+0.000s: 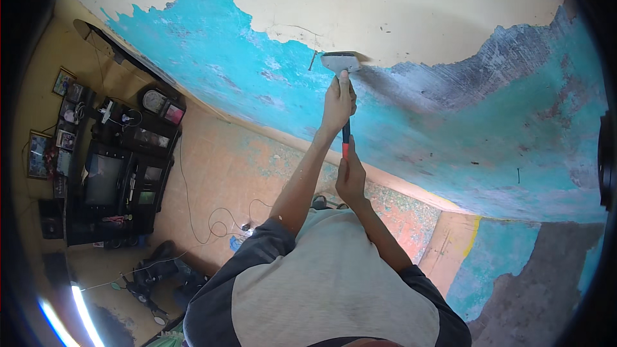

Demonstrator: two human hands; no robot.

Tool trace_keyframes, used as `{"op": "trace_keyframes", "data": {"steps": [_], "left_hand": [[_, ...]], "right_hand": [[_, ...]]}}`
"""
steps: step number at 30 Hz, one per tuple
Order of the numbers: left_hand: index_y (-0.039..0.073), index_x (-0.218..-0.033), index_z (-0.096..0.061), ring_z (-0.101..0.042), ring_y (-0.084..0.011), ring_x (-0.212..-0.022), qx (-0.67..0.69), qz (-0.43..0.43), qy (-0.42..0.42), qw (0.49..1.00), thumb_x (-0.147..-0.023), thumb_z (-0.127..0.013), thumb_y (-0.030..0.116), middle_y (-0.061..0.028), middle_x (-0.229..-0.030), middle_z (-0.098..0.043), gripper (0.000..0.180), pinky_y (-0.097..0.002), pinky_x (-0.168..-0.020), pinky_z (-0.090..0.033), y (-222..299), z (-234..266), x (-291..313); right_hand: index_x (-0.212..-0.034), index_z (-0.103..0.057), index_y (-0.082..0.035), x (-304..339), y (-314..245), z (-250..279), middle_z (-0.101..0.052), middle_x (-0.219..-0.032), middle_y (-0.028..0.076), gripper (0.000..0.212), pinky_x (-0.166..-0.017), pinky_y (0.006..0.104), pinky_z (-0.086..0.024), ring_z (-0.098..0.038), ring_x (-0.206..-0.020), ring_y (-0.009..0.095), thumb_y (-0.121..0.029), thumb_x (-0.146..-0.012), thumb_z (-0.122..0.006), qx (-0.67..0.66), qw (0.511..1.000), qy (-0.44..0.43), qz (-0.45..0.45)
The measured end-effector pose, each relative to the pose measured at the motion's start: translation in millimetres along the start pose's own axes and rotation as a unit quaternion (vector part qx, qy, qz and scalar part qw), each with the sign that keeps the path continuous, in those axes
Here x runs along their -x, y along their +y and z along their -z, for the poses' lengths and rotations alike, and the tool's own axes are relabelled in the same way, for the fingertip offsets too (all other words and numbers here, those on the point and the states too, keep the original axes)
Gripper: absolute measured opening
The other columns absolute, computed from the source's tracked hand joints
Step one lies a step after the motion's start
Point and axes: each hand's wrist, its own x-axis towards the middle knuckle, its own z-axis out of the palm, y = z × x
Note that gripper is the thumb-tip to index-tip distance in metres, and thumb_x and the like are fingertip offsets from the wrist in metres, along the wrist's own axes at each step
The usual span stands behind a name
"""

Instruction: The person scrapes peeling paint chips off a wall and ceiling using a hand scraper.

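Note:
A long-handled scraper [340, 63] has its wide metal head against the wall, where cream paint [411, 6] meets a turquoise layer [218, 51]. My left hand [337, 106] is wrapped around it just below the head, with the thumb up along the neck. Lower down, my right hand [351, 177] closes around the handle [346, 146], which is black with a red part. To the right of the head, the wall has a scraped grey patch [463, 83] with a ragged edge. A nail [313, 60] sticks out of the wall just left of the head.
Flakes are scattered over the floor [398, 218] at the wall's foot. A loose cable [218, 218] curls across the floor to my left. Farther left stand a black cabinet [116, 180] with a screen and a parked motorbike [151, 283]. Another nail [518, 175] is at right.

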Motion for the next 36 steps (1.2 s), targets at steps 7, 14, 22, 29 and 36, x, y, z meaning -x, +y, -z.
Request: {"op": "trace_keyframes", "data": {"steps": [7,14,22,29,36], "left_hand": [[0.012,-0.080,-0.039,-0.028,-0.0027,-0.042,0.029,-0.021,0.001,0.999,-0.107,-0.038,0.050,0.0072,-0.056,-0.032,0.046,-0.0222,-0.037,-0.022,2.4,0.3,-2.4],[0.012,-0.081,-0.037,-0.028,-0.0025,-0.043,0.017,-0.012,0.008,1.000,-0.106,-0.038,0.051,0.0070,-0.057,-0.031,0.046,-0.0219,-0.037,-0.022,-8.5,-5.2,2.5],[0.011,-0.082,-0.038,-0.028,-0.0037,-0.043,0.013,-0.001,0.015,1.000,-0.107,-0.036,0.050,0.0061,-0.058,-0.031,0.047,-0.0223,-0.038,-0.022,-0.3,-5.0,-0.9],[0.012,-0.085,-0.040,-0.028,-0.0034,-0.044,0.056,-0.025,-0.007,0.998,-0.107,-0.036,0.051,0.0067,-0.059,-0.030,0.045,-0.0220,-0.038,-0.021,16.8,-3.5,-5.6],[0.012,-0.085,-0.041,-0.027,-0.0040,-0.045,0.098,0.024,-0.029,0.995,-0.105,-0.035,0.055,0.0063,-0.059,-0.029,0.049,-0.0216,-0.040,-0.022,-7.7,-10.4,7.5]], "right_hand": [[-0.150,-0.031,0.008,-2.8,-2.6,8.3,-0.063,-0.108,0.026,0.054,-0.075,0.0409,-0.051,-0.064,-0.085,0.036,-0.001,-0.099,-0.046,0.023,0.999,-0.033,-0.026],[-0.151,-0.032,0.004,0.6,19.0,0.8,-0.055,-0.084,0.016,0.055,-0.060,0.0380,-0.043,-0.053,-0.066,0.027,0.000,-0.099,-0.048,0.032,0.994,0.045,0.091],[-0.153,-0.032,0.001,0.5,9.3,5.6,-0.056,-0.082,0.015,0.059,-0.059,0.0374,-0.044,-0.055,-0.065,0.027,0.000,-0.097,-0.050,0.026,0.999,0.010,0.020],[-0.153,-0.035,-0.003,-17.8,-3.4,17.2,-0.057,-0.080,0.014,0.058,-0.057,0.0393,-0.046,-0.056,-0.063,0.028,-0.002,-0.097,-0.051,0.053,0.998,0.010,0.036],[-0.151,-0.039,-0.003,8.5,16.7,30.4,-0.057,-0.081,0.016,0.057,-0.060,0.0366,-0.047,-0.057,-0.064,0.029,-0.002,-0.096,-0.052,0.101,0.995,-0.017,-0.020]]}}
